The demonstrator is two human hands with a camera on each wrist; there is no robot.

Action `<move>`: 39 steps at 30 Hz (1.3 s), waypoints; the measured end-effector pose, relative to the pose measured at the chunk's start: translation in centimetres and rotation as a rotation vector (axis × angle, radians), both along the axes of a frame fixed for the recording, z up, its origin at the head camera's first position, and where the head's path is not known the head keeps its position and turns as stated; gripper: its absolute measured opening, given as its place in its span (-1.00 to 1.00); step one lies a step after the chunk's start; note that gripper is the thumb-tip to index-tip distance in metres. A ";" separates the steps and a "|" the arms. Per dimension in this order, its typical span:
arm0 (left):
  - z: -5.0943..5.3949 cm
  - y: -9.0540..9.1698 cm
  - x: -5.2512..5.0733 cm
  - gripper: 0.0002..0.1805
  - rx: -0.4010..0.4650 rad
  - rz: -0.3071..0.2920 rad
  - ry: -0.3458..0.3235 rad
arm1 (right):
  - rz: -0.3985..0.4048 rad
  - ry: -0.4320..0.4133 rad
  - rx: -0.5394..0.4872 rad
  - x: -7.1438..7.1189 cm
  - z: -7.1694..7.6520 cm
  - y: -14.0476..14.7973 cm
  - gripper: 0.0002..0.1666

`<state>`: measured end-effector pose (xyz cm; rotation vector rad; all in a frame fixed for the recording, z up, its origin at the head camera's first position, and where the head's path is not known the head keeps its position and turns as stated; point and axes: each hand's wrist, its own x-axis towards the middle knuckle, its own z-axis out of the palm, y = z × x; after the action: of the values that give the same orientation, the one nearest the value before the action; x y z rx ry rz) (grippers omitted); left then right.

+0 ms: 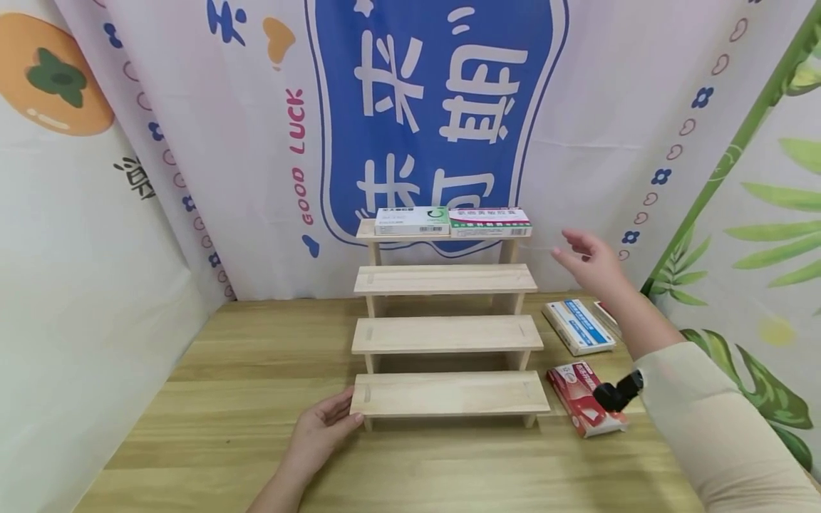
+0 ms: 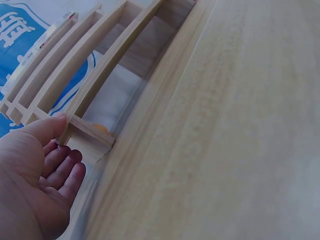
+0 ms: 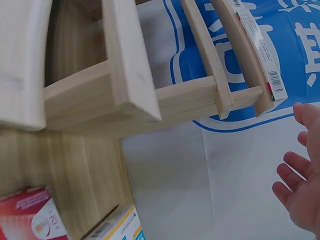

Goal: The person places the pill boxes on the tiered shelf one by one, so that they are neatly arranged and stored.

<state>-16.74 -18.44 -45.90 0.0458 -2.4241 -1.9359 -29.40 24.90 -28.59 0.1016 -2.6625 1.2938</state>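
Note:
A stepped wooden display rack [image 1: 449,394] with several tiers stands on the table. My left hand [image 1: 318,433] holds the left end of its lowest tier, the thumb at the front corner and the fingers bent beside it [image 2: 45,170]. On the top tier a white-and-green medicine box [image 1: 412,220] and a white, pink and green medicine box [image 1: 490,221] lie side by side. Just right of that tier, my right hand [image 1: 590,263] is in the air, holding nothing, its fingers loosely bent and apart from the boxes [image 3: 302,175].
Right of the rack, a red medicine box [image 1: 585,399] and a blue-and-white medicine box [image 1: 579,326] lie on the wooden table [image 1: 256,356]. Another box [image 1: 606,313] is mostly hidden behind the right forearm. A printed cloth [image 1: 577,142] hangs behind the rack.

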 end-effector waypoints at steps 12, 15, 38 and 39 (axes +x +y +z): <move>-0.2 -0.1 -0.1 -0.44 0.000 -0.014 0.010 | 0.045 0.019 0.089 4.8 -4.6 2.9 -0.17; -0.3 -0.1 -0.1 -0.44 0.000 -0.015 0.012 | 0.050 0.022 0.098 6.0 -6.1 3.5 -0.18; 0.0 0.0 0.0 -0.44 -0.015 -0.007 0.001 | -0.045 -0.051 0.183 12.7 -15.3 4.4 -0.15; 0.0 0.0 0.0 -0.44 -0.016 -0.006 0.002 | -0.047 -0.045 0.183 12.8 -15.6 4.4 -0.16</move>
<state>-16.76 -18.41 -45.94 0.0356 -2.4413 -1.9177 -16.59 29.30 -44.21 0.0342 -2.7991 1.0490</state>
